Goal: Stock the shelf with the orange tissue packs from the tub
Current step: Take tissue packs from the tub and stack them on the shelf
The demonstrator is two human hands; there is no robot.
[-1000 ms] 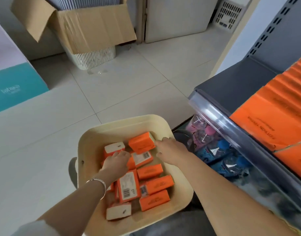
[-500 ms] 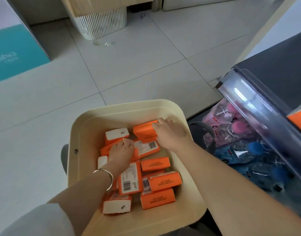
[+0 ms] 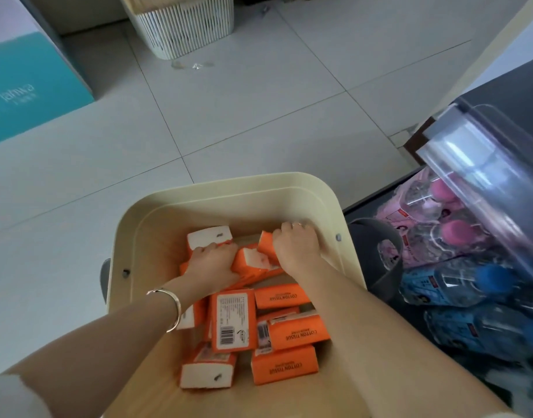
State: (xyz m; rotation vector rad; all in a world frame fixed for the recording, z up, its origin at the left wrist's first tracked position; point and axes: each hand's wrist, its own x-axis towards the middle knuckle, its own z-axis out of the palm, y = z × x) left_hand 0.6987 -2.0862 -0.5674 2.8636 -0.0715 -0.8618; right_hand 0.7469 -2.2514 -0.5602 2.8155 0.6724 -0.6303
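Note:
A cream plastic tub (image 3: 226, 188) stands on the floor below me and holds several orange tissue packs (image 3: 284, 368) lying loose. Both my hands are inside it at the far end. My left hand (image 3: 210, 262), a bracelet on its wrist, curls over an orange pack (image 3: 209, 238) with a white end face. My right hand (image 3: 295, 247) grips another orange pack (image 3: 266, 247), tilted up on its edge. A third pack (image 3: 248, 262) lies between the two hands. The shelf (image 3: 482, 140) shows only as a clear front rail at the right.
Pink-capped and blue-capped bottles (image 3: 449, 236) in plastic wrap fill the lower shelf at the right, beside a grey bucket (image 3: 376, 260). A ribbed white basket (image 3: 183, 25) and a teal box (image 3: 26, 82) stand on the tiled floor farther off.
The view has tilted down and closer to the tub. Both hands have closed on packs at the far end, and the right hand's pack has tipped up on edge.

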